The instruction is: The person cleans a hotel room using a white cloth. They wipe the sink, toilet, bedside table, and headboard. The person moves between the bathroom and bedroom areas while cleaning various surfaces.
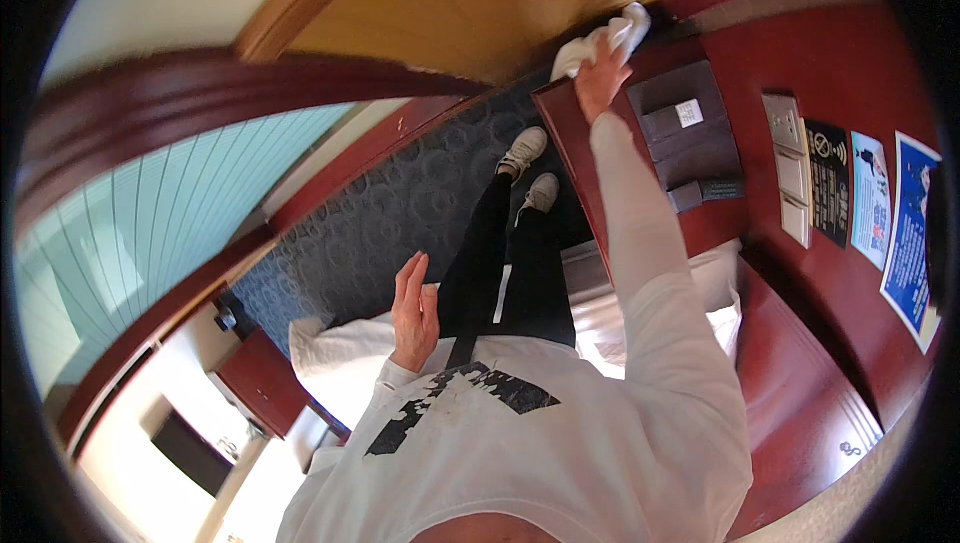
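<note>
A white cloth [574,53] is bunched under my right hand [602,80], at the far end of a dark red wooden bedside table [577,145]. The cloth reaches past the table's edge into the dark gap beside the yellow-brown wooden panel. On the tabletop, next to my right forearm, lies a dark tray-like holder [694,122] with a small white printed card [688,113] and a dark remote or phone-like item [721,189]. My left hand [415,314] hangs in front of my body with its fingers slightly bent, touching nothing.
Patterned dark carpet [382,220] lies under my feet. Beds with white linen [337,355] are close by. Socket and switch plates [793,168] and printed signs [870,198] are on the red wall panel at right. A glazed, teal-looking partition [172,190] stands at left.
</note>
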`<state>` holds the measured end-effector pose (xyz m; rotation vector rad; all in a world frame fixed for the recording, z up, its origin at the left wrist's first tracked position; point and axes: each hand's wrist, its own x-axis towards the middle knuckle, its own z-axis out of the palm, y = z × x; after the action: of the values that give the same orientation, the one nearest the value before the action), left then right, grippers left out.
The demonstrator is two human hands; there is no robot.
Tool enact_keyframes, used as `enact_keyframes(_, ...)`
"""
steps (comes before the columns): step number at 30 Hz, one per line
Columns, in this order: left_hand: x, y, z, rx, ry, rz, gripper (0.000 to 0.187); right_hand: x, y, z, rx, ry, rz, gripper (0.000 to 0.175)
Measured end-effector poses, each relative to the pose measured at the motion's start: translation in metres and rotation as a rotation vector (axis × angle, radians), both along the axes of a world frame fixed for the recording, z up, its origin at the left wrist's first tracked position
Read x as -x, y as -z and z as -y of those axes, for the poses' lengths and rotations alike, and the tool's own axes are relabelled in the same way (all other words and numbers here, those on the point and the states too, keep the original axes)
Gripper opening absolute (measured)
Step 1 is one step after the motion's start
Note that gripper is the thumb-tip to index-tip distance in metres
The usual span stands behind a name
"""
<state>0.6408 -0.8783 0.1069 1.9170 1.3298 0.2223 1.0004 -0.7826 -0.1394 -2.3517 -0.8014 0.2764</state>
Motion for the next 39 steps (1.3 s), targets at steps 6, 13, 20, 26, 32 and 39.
enact_keyframes(6,0.007,-0.024,0.014,-0.039,-0.101,0.028,0.034,0.193,0.029,0.027,0.074,-0.161,-0.754,0.047)
enact_keyframes(13,0.067,-0.003,0.027,-0.042,-0.387,0.1,0.035,0.352,-0.004,0.086,0.2,0.239,-1.395,0.073)
enact_keyframes(20,0.159,0.066,0.023,0.048,-0.545,0.091,0.033,0.362,0.025,0.094,0.165,0.054,-1.55,0.049)
enact_keyframes(26,0.272,0.159,0.033,0.191,-0.494,-0.146,0.032,0.357,0.018,0.054,0.381,-0.264,-0.903,0.055)
enact_keyframes(32,0.307,0.203,0.012,0.238,-0.56,-0.131,0.031,0.301,0.061,0.059,0.835,-1.003,-0.299,0.047)
enact_keyframes(39,0.253,0.272,-0.006,0.329,-0.544,-0.009,0.029,0.181,0.136,0.091,0.995,-0.961,0.107,0.04)
